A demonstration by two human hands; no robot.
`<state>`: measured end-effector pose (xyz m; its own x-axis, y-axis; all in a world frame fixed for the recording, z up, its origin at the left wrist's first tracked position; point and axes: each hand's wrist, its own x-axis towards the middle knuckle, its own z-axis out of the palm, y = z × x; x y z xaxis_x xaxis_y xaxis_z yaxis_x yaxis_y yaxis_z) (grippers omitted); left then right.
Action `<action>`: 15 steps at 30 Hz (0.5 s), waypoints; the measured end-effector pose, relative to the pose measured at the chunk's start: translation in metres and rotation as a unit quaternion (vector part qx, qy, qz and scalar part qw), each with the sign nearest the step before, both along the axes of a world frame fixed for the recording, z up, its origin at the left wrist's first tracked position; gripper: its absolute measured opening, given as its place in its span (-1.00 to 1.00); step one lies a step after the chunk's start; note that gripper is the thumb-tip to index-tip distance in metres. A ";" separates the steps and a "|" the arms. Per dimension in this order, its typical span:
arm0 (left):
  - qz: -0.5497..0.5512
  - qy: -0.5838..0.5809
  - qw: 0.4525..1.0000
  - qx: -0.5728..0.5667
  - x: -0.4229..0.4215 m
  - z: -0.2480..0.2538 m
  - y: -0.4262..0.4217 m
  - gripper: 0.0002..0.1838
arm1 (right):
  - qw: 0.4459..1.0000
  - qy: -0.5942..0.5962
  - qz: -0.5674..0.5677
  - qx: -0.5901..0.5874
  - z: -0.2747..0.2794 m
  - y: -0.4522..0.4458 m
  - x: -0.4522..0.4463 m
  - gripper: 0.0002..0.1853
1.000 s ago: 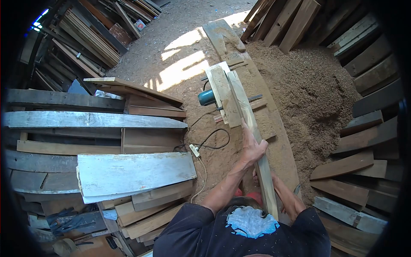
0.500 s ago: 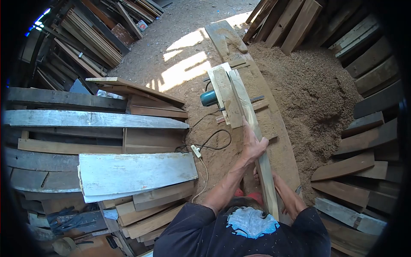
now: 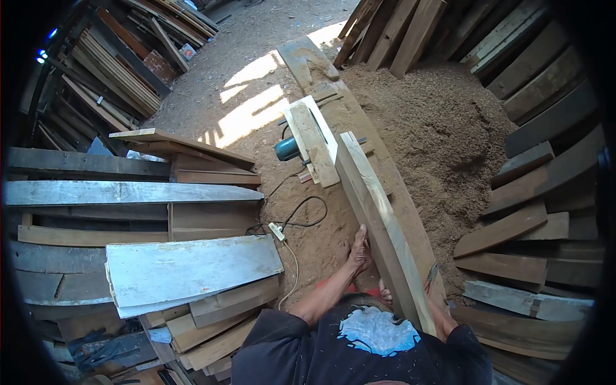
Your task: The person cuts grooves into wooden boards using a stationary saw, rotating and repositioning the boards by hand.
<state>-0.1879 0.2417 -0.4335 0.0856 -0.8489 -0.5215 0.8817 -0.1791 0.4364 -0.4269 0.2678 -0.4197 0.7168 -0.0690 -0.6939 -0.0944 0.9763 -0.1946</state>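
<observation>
A long pale wooden beam is lifted and tilted, its near end by my chest and its far end beside the planer table. My left hand grips its left side, thumb along the wood. Lower down, my right hand is at the beam's underside, with only some curled fingers showing; the beam hides the rest. Beyond the beam's far end stands the planer table with its wooden fence and a green motor on its left.
A sawdust-covered plank bench runs under the planer. Sawdust is heaped at right. Stacked boards lie at left, more boards at right. A power strip and cable lie on the ground.
The beam has come off the planer table, moved back toward me and risen. My left hand has moved back and down with it. The view has shifted, so the surroundings sit further left.
</observation>
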 end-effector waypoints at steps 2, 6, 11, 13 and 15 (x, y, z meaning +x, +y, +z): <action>-0.065 0.154 0.985 -0.039 -0.007 0.007 0.001 -0.05 | 0.999 0.018 -0.032 -0.016 0.022 0.007 -0.014 -0.30; -0.118 0.217 0.967 -0.052 -0.018 0.056 -0.003 -0.05 | 0.979 0.090 -0.147 -0.105 0.083 -0.024 -0.040 -0.31; -0.095 -0.045 0.994 0.039 -0.041 0.078 -0.001 -0.29 | 0.907 0.126 0.124 -0.382 0.147 -0.093 -0.100 -0.25; -0.086 -0.214 0.973 0.005 -0.061 0.071 -0.001 -0.40 | 0.860 0.252 0.114 -0.428 0.102 -0.085 -0.099 -0.15; -0.128 -0.309 0.942 -0.015 -0.066 0.104 -0.004 -0.49 | 0.839 0.307 0.089 -0.441 0.043 -0.078 -0.119 -0.13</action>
<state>-0.2539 0.2379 -0.3291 0.1561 -0.8966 -0.4144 0.3867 -0.3306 0.8609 -0.5456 0.1894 -0.3766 0.2970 -0.6791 -0.6712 -0.5699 0.4380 -0.6953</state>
